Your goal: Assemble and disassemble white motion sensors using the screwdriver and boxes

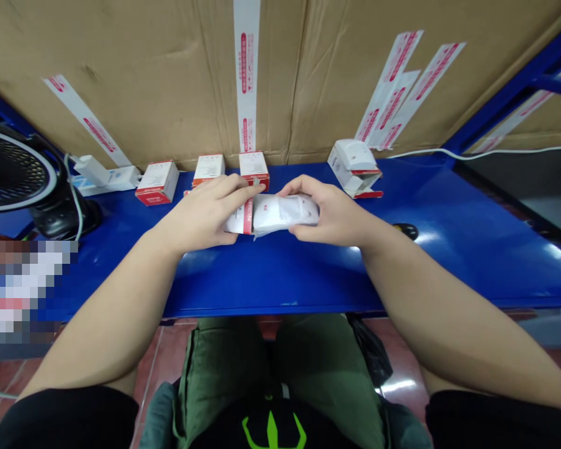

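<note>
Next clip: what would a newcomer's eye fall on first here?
First, the left hand and right hand holding a white wrapped packet at the middle of the bright blue shelf. Behind them stands a row of small white-and-red boxes, and taped brown cardboard fills the top of the view.

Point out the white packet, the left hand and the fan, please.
White packet (275, 214): head view, on its middle.
Left hand (204, 212): head view, on the back of the hand.
Fan (9, 171): head view, on its black grille.

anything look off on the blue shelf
The white carton at the right end of the row looks odd: it sits tilted with its flaps open, while the red-and-white boxes to its left look closed.
</note>
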### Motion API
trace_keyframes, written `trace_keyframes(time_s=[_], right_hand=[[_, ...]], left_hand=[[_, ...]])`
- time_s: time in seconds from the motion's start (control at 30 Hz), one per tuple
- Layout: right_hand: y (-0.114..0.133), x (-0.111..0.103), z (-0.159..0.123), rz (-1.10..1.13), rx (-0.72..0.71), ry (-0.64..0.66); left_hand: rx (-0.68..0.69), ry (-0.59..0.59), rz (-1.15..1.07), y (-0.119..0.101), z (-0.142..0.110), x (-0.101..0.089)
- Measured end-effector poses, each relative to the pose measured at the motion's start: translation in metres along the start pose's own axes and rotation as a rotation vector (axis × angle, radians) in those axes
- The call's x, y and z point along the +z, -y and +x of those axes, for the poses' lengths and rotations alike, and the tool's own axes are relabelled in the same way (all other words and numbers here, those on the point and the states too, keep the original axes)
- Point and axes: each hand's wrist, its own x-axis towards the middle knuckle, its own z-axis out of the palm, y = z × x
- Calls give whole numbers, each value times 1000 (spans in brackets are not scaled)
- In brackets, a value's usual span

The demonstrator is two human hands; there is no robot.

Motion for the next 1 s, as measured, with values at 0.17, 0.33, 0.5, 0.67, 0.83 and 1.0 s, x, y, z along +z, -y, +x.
trace_keyframes(time_s=[0.17,0.33,0.5,0.67,0.83,1.0], right_hand=[[-8,6,1,-127,-161,-216],[-16,17,3,-191,-257,-294],[-7,18,2,-108,-281,-228],[0,12,-1,132,-148,-135],[-9,22,4,158,-2,-333],[-6,32,9,-3,-145,-309]], left_hand=[[-5,-11,-87,1,0,3],[-41,-98,-235,2,3,1],[-107,-190,-308,-2,6,4],[-92,-250,-266,-4,7,12],[-107,-323,-191,-7,8,17],[-175,-365,-148,-14,11,22]])
